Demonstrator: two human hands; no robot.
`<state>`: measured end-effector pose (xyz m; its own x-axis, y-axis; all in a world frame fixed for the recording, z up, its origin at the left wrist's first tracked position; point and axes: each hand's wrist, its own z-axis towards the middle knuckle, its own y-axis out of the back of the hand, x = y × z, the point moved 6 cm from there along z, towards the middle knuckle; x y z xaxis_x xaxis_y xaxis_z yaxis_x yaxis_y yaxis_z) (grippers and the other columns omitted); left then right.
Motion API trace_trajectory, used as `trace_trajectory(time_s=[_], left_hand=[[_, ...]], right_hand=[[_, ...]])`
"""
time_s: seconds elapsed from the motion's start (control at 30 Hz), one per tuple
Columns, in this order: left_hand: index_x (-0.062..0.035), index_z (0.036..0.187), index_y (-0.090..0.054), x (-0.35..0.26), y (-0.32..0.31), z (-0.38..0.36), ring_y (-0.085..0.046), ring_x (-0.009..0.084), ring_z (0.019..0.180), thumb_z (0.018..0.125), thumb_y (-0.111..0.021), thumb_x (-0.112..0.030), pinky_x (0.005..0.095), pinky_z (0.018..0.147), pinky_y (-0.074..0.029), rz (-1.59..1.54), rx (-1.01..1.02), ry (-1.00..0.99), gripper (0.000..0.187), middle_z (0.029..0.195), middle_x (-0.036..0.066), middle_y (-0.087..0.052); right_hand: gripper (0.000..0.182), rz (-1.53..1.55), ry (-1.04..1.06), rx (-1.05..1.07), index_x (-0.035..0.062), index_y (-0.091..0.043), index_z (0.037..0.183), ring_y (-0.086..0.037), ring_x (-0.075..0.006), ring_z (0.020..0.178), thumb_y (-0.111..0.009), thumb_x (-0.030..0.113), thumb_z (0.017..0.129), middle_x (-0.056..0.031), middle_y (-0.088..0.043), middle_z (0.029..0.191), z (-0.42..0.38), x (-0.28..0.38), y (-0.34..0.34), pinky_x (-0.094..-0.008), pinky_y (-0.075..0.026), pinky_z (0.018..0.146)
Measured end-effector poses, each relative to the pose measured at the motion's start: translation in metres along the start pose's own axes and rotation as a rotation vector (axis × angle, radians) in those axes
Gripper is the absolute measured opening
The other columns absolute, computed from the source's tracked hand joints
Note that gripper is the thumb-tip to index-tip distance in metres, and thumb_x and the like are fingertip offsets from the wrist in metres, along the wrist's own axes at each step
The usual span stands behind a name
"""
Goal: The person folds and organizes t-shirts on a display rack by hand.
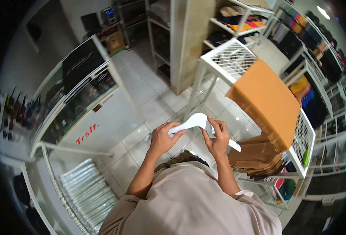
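Note:
A white clothes hanger (197, 120) is held out in front of my body, its metal hook pointing up and away from me. My left hand (163, 137) grips the left arm of the hanger between thumb and fingers. On the other side, my right hand (217, 136) pinches it just right of the middle, and the hanger's right end sticks out past that hand. Nothing hangs on the hanger. To the right, an orange-brown cloth (269, 102) lies draped over a white mesh-topped rack.
Brown garments (253, 154) hang under the white mesh rack (235, 58) at right. A glass display counter (91, 113) stands at left. Below it are several plastic-wrapped items on a rail (89, 192). A pillar (184, 47) and shelves of clothes rise behind; tiled floor (157, 98) lies between.

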<state>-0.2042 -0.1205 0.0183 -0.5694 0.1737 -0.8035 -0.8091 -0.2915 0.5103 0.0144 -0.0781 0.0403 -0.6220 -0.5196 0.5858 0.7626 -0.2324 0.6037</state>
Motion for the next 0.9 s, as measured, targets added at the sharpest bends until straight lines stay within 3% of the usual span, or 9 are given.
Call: trace_trajectory(time_s=[0.27, 0.33, 0.37, 0.4, 0.5, 0.63, 0.8, 0.87, 0.9], left_hand=[[-0.0015, 0.108, -0.072, -0.062, -0.148, 0.093, -0.071, 0.0346, 0.091, 0.092, -0.076, -0.02, 0.0434, 0.083, -0.055, -0.16, 0.169, -0.129, 0.025, 0.097, 0.015, -0.074], [-0.0032, 0.11, -0.073, -0.08, -0.177, 0.111, -0.068, 0.0312, 0.102, 0.089, -0.078, -0.016, 0.043, 0.088, -0.053, 0.014, 0.069, -0.373, 0.025, 0.104, 0.014, -0.072], [-0.0072, 0.114, -0.072, -0.081, -0.195, 0.12, -0.062, 0.0323, 0.116, 0.084, -0.081, -0.016, 0.0442, 0.094, -0.051, 0.032, 0.109, -0.419, 0.032, 0.119, 0.014, -0.066], [-0.0072, 0.114, -0.072, -0.085, -0.206, 0.129, -0.062, 0.0323, 0.116, 0.084, -0.081, -0.016, 0.0442, 0.094, -0.051, 0.024, 0.125, -0.434, 0.032, 0.119, 0.014, -0.066], [-0.012, 0.121, -0.063, -0.103, -0.233, 0.146, -0.045, 0.038, 0.138, 0.076, -0.088, -0.018, 0.051, 0.112, -0.04, 0.212, 0.048, -0.697, 0.052, 0.147, 0.015, -0.048], [-0.0138, 0.123, -0.056, -0.099, -0.262, 0.16, -0.038, 0.0394, 0.146, 0.07, -0.089, -0.016, 0.0573, 0.118, -0.032, 0.234, 0.108, -0.806, 0.063, 0.156, 0.018, -0.041], [-0.0123, 0.111, -0.064, -0.106, -0.254, 0.161, -0.044, 0.0338, 0.144, 0.076, -0.08, -0.01, 0.0558, 0.116, -0.034, 0.102, 0.167, -0.919, 0.039, 0.149, 0.012, -0.051], [-0.0102, 0.102, -0.069, -0.113, -0.246, 0.166, -0.049, 0.0326, 0.138, 0.078, -0.078, -0.01, 0.0554, 0.114, -0.037, 0.064, 0.205, -0.937, 0.026, 0.135, 0.008, -0.062], [-0.0076, 0.098, -0.071, -0.125, -0.238, 0.169, -0.059, 0.0309, 0.125, 0.079, -0.077, -0.009, 0.0544, 0.11, -0.04, 0.002, 0.205, -0.886, 0.02, 0.115, 0.007, -0.07]], right_hand=[[0.056, -0.186, -0.191, -0.233, 0.0141, -0.071, 0.131, -0.069, -0.0267, 0.083, -0.084, 0.01, 0.077, -0.011, -0.066, 0.102, -0.003, -0.131, 0.132, -0.0388, -0.057, 0.072], [0.057, -0.3, -0.172, -0.254, 0.0145, -0.071, 0.132, -0.069, -0.026, 0.083, -0.084, 0.01, 0.077, -0.0111, -0.066, 0.102, -0.008, -0.147, 0.166, -0.0384, -0.057, 0.072], [0.057, -0.32, -0.192, -0.261, 0.0145, -0.071, 0.132, -0.069, -0.026, 0.083, -0.084, 0.01, 0.077, -0.011, -0.066, 0.102, -0.013, -0.158, 0.177, -0.038, -0.057, 0.072], [0.057, -0.339, -0.212, -0.267, 0.0146, -0.071, 0.132, -0.069, -0.0259, 0.083, -0.084, 0.011, 0.077, -0.0109, -0.065, 0.102, -0.018, -0.166, 0.186, -0.0377, -0.057, 0.071], [0.056, -0.409, -0.26, -0.274, 0.0147, -0.071, 0.132, -0.068, -0.0263, 0.082, -0.083, 0.012, 0.078, -0.0109, -0.065, 0.102, -0.03, -0.177, 0.205, -0.0373, -0.057, 0.072], [0.056, -0.445, -0.307, -0.33, 0.0144, -0.071, 0.132, -0.067, -0.0266, 0.081, -0.083, 0.011, 0.078, -0.0114, -0.065, 0.102, -0.043, -0.168, 0.213, -0.0373, -0.057, 0.072], [0.057, -0.454, -0.402, -0.419, 0.0142, -0.072, 0.131, -0.067, -0.0246, 0.079, -0.084, 0.008, 0.076, -0.0102, -0.063, 0.101, -0.069, -0.143, 0.204, -0.0368, -0.056, 0.07], [0.058, -0.494, -0.389, -0.437, 0.0138, -0.072, 0.13, -0.067, -0.0234, 0.077, -0.085, 0.008, 0.074, -0.0092, -0.062, 0.099, -0.075, -0.129, 0.197, -0.0365, -0.056, 0.069], [0.058, -0.506, -0.382, -0.441, 0.0146, -0.073, 0.129, -0.066, -0.0223, 0.075, -0.086, 0.008, 0.072, -0.0082, -0.062, 0.097, -0.078, -0.125, 0.192, -0.0364, -0.055, 0.067]])
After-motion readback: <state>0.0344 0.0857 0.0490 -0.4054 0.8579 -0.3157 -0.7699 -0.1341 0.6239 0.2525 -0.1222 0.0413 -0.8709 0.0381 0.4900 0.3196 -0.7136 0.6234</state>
